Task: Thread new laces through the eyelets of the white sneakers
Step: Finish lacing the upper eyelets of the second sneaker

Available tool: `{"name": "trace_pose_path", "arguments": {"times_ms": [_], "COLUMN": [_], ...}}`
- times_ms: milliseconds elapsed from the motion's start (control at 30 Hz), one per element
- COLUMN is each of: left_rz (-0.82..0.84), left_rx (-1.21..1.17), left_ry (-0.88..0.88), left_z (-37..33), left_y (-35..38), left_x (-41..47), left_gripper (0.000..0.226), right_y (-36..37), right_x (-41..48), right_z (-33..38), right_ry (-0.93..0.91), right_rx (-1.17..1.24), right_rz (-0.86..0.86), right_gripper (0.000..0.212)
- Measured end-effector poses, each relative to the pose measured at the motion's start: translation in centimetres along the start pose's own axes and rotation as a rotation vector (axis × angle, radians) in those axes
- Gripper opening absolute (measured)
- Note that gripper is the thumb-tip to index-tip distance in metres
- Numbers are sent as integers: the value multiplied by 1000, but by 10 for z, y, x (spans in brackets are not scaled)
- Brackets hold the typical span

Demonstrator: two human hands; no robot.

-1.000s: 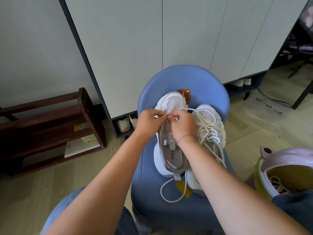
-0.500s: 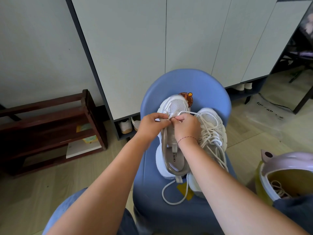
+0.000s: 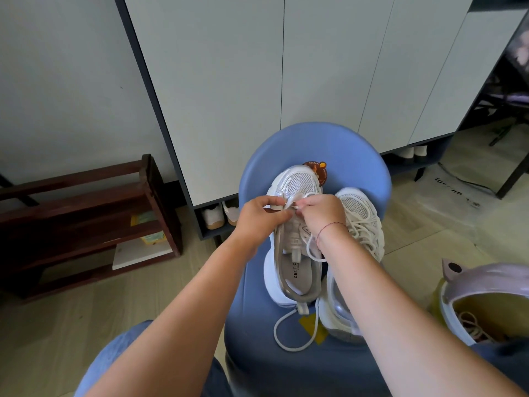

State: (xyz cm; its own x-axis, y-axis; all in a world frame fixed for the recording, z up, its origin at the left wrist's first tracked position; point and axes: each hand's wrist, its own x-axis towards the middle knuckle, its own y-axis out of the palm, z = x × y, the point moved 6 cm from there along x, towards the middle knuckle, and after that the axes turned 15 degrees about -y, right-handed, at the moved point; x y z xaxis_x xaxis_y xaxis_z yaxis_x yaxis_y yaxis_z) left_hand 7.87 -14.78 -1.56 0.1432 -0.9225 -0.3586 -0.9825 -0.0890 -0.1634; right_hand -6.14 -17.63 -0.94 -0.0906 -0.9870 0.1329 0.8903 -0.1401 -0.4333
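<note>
Seat: a blue chair (image 3: 315, 144) stands in front of the person, and both white sneakers lie on it, toes at 12 o'clock.
Unlaced sneaker (image 3: 297, 183): on the chair's 9 o'clock half, mesh toe just below a round sticker (image 3: 316, 167), its insole open to view.
Laced sneaker (image 3: 362, 216): touching it on the 3 o'clock side, already criss-crossed with cord.
Left hand (image 3: 257, 216): fingers curled, gripping the unlaced sneaker at its front eyelets.
Right hand (image 3: 323, 213): fingertips pinched on the lace (image 3: 294, 349) at the same spot, knuckles nearly against the left hand. Which eyelet it is at is hidden by the fingers.
Lace: from the hands it trails down past the right wrist, and a loose loop lies on the seat at 6 o'clock, behind the heel.
Wrist: a thin red thread (image 3: 329, 226) circles the right one.
Surroundings: a pale cabinet (image 3: 229, 81) at 12 o'clock, a dark wooden rack (image 3: 86, 210) at 9 o'clock, and a lilac-lidded bin (image 3: 486, 282) at 4 o'clock with cord inside.
</note>
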Motion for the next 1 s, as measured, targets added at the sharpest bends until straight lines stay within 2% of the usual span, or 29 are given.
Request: {"name": "trace_pose_path", "arguments": {"times_ms": [133, 233, 333, 500, 633, 800, 1000], "left_rz": [35, 69, 37, -57, -18, 13, 43], "left_rx": [-27, -55, -78, -75, -49, -156, -195], "left_ry": [4, 6, 13, 44, 101, 82, 74], "left_z": [1, 3, 4, 0, -5, -8, -4], "left_y": [1, 1, -1, 1, 3, -4, -4], "left_x": [0, 4, 8, 12, 11, 14, 14], "left_gripper": [28, 26, 13, 8, 11, 19, 14], "right_y": [-7, -2, 1, -1, 0, -3, -2], "right_x": [-8, -9, -10, -9, -10, -5, 1], "right_z": [1, 12, 18, 13, 13, 19, 29], "right_ry": [-29, -164, -273, -310, -345, -478, -569], "right_rx": [-10, -102, -147, -63, -3, -218, -221], "right_rz": [-119, -70, -33, 38, 113, -15, -30], "right_gripper": [14, 14, 16, 20, 13, 15, 9]}}
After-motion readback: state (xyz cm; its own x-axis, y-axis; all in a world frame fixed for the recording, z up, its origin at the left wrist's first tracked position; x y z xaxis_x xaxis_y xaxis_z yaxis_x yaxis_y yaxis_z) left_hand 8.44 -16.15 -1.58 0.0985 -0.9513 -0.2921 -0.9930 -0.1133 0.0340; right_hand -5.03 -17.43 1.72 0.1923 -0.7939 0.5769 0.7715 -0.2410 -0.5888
